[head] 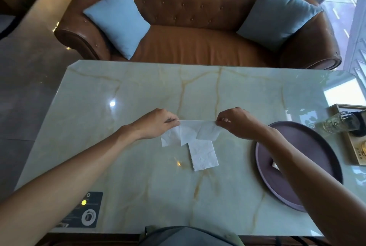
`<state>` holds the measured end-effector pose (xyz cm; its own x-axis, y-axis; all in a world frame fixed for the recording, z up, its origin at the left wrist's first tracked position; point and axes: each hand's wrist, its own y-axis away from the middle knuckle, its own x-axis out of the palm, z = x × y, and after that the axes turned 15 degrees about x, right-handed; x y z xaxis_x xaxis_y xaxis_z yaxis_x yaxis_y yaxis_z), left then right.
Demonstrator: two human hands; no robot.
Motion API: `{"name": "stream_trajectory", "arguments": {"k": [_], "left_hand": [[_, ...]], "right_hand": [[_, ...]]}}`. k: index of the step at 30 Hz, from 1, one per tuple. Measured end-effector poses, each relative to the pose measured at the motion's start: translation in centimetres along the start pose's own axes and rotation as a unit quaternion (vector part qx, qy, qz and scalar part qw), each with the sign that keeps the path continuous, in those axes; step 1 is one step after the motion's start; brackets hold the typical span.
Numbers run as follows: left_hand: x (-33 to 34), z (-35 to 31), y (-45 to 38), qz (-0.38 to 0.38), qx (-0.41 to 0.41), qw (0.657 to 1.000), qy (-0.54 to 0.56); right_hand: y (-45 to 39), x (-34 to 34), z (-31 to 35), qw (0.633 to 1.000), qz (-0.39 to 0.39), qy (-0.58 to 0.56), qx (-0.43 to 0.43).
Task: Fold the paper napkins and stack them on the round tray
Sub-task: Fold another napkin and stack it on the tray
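Nearest me, a grey bag sits at six o'clock against the desk edge. My left hand and right hand each pinch an end of the napkin, its long axis stretched nine to three just above the desk. A folded napkin lies just below it. The round tray waits at three o'clock, nearer my right hand, wrists bent downward.

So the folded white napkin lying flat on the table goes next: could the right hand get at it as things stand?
Probably not yet: the right hand pinches the unfolded white napkin, which overlaps the folded white napkin. Otherwise nothing blocks it.
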<state>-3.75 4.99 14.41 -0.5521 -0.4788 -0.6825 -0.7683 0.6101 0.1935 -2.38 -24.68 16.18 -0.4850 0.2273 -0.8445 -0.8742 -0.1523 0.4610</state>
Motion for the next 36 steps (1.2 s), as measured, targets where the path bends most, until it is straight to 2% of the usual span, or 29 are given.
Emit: {"name": "stream_trajectory", "arguments": {"k": [8,16,19,22,26,32,36], "left_hand": [[0.8,1.8,1.8,-0.007,-0.026,1.0,0.005],[1.2,4.3,5.5,0.021,-0.056,0.997,-0.052],[0.8,3.8,5.9,0.073,-0.029,0.989,-0.122],[0.0,2.4,5.8,0.096,0.009,0.978,-0.186],[-1.1,1.4,5.6,0.105,0.036,0.965,-0.239],[-2.0,1.7,6.9,0.102,0.052,0.969,-0.22],[-2.0,2.0,7.7,0.088,0.048,0.974,-0.205]], "right_hand": [[-0.6,-0.2,-0.2,0.999,-0.034,0.029,-0.015],[-0.8,-0.2,1.5,0.993,-0.085,0.04,-0.067],[-1.0,0.8,4.1,0.996,-0.043,0.011,-0.076],[-1.4,3.6,7.8,0.992,0.015,0.033,-0.123],[-2.4,6.9,10.8,0.987,0.028,0.066,-0.147],[-3.0,8.1,11.8,0.974,0.09,0.09,-0.187],[-2.8,8.0,11.4,0.979,0.107,0.076,-0.156]]}}
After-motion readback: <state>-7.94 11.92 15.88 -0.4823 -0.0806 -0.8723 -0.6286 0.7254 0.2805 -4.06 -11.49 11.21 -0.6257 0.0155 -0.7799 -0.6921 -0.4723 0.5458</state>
